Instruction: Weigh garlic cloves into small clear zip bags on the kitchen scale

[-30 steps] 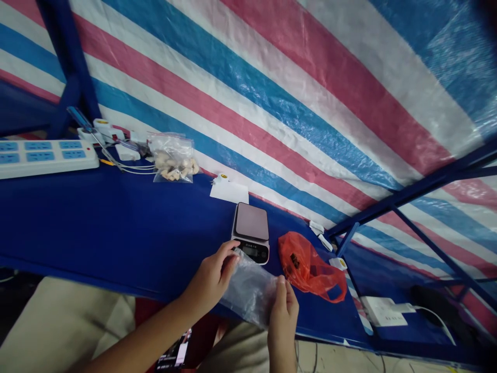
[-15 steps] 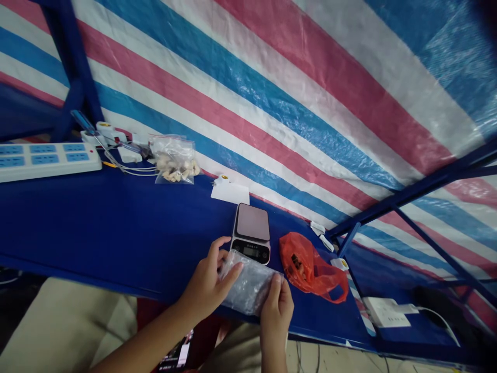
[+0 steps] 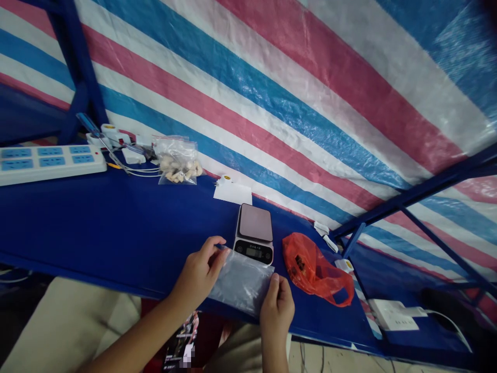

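Observation:
A clear plastic bag is stretched between my two hands above the table's front edge. My left hand pinches its upper left corner between thumb and fingers. The right edge is gripped by my right hand, thumb on top. Just beyond the bag stands a kitchen scale with a black display panel, its plate bare. To the right of the scale lies a red plastic bag with small brown pieces inside.
On the blue table, a power strip, cables and a zip bag of pale pieces lie at the back left. White paper sits behind the scale. A white socket block is far right.
The clear bag is now spread flatter and wider. My left hand has moved slightly left, and its thumb has moved to the bag's corner.

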Demonstrator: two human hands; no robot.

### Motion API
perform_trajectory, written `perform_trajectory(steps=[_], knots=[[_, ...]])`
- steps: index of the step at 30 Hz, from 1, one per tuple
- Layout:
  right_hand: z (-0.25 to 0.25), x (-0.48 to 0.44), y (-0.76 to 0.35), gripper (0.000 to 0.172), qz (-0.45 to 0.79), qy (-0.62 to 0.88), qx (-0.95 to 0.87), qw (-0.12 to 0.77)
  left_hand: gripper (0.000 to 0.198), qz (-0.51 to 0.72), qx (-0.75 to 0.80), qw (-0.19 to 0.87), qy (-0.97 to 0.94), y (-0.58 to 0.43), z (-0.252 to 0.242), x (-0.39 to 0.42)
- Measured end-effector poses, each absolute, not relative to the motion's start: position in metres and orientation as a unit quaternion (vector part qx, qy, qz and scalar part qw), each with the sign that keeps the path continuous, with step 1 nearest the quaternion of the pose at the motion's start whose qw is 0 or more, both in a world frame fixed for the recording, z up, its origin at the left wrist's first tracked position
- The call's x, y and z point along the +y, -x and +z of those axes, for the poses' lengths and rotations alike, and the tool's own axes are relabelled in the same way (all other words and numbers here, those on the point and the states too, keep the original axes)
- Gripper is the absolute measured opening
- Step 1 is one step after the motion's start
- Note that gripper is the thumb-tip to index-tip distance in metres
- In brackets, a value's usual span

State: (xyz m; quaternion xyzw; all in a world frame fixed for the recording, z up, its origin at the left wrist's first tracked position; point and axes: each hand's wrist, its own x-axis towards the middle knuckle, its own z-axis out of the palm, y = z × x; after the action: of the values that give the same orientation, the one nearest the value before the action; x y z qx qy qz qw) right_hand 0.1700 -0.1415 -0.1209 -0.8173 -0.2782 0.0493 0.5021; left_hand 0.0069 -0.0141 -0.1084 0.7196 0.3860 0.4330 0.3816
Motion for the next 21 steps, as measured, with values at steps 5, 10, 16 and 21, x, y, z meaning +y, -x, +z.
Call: perform_trajectory(steps=[5, 10, 16, 21], knots=[[-0.13, -0.145, -0.186, 0.059, 0.08, 0.809, -0.245, 0.528, 0.038, 0.356, 0.484, 0.283, -0.748, 0.035, -0.098, 0.039], [-0.137, -0.152, -0.194, 0.052, 0.056, 0.81, -0.267, 0.519, 0.06, 0.236, 0.551, 0.084, -0.796, 0.073, -0.084, 0.076], [-0.109, -0.135, -0.129, 0.032, -0.029, 0.745, -0.481, 0.461, 0.058, 0.198, 0.407, 0.042, -0.891, 0.078, -0.101, 0.073], [-0.089, -0.056, -0.054, 0.062, -0.015, 0.643, -0.716, 0.271, 0.056, 0.147, 0.372, 0.07, -0.914, 0.088, -0.129, 0.085]])
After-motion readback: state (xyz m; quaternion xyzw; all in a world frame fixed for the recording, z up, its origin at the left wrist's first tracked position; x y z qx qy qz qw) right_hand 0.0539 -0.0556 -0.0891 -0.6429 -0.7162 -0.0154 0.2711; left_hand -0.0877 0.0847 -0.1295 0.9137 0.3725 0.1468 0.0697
